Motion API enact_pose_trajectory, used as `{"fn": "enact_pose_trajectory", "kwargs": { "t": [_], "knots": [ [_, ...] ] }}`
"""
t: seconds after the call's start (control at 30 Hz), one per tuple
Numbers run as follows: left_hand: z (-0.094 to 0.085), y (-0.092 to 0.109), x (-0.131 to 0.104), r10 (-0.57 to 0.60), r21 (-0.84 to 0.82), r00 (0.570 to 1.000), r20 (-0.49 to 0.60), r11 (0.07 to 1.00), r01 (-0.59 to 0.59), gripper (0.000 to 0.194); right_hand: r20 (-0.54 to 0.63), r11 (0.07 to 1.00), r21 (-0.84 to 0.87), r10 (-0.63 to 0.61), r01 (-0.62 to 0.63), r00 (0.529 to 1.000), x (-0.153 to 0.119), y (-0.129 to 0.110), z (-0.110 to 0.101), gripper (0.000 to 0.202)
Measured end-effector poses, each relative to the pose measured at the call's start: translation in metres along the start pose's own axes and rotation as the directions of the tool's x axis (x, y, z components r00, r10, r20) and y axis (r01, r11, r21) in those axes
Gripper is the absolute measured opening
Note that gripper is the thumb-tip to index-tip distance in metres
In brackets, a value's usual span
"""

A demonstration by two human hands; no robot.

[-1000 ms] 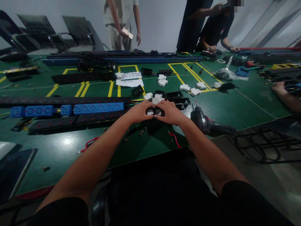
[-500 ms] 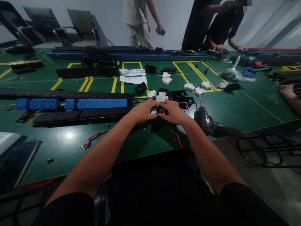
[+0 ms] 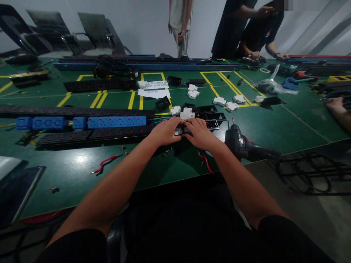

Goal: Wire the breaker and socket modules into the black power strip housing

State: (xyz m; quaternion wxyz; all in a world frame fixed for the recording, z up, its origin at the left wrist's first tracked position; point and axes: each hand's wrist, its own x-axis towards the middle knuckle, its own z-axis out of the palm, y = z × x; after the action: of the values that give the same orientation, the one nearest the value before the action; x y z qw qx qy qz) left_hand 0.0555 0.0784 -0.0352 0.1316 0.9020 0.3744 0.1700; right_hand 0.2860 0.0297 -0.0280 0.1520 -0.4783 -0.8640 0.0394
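My left hand [image 3: 166, 132] and my right hand [image 3: 202, 133] meet over a small black and white part [image 3: 178, 130], with the fingers of both curled round it. Just behind my fingertips sits a white module [image 3: 187, 113]. Black frames [image 3: 216, 117] lie to the right of it. Left of my hands, a row of blue sockets [image 3: 117, 122] runs between black socket strips [image 3: 65, 136], and coloured wires come from its right end. My fingers hide much of the held part.
A black power drill [image 3: 238, 141] lies right of my hands. Red wires [image 3: 105, 163] and small screws [image 3: 165, 152] are near the front edge. White modules [image 3: 219, 101] and paper slips [image 3: 153, 93] lie farther back. People stand behind the table; a person's hand [image 3: 334, 106] rests at right.
The person in light clothes behind the table has moved right. My hands stay together on the part, with my right fingers covering more of it. The view has shifted slightly.
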Motion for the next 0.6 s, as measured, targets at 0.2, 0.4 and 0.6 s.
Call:
{"fn": "enact_pose_trajectory", "kwargs": {
  "t": [0.2,0.4,0.6],
  "knots": [
    [0.002,-0.002,0.001,0.03,-0.047,1.0,0.002,0.998,-0.03,0.052,0.021,1.0,-0.01,0.018,-0.018,1.0,0.002,0.003,0.004,0.059],
    [0.001,-0.005,0.003,0.01,-0.079,1.0,0.001,0.997,-0.01,0.054,-0.067,0.999,0.027,0.036,-0.034,0.997,-0.016,0.004,-0.022,0.067],
    [-0.004,-0.004,0.002,0.049,-0.098,0.999,0.016,0.994,-0.048,0.051,-0.139,0.923,0.01,0.382,-0.384,0.914,-0.135,0.075,-0.086,0.059]
  ]
}}
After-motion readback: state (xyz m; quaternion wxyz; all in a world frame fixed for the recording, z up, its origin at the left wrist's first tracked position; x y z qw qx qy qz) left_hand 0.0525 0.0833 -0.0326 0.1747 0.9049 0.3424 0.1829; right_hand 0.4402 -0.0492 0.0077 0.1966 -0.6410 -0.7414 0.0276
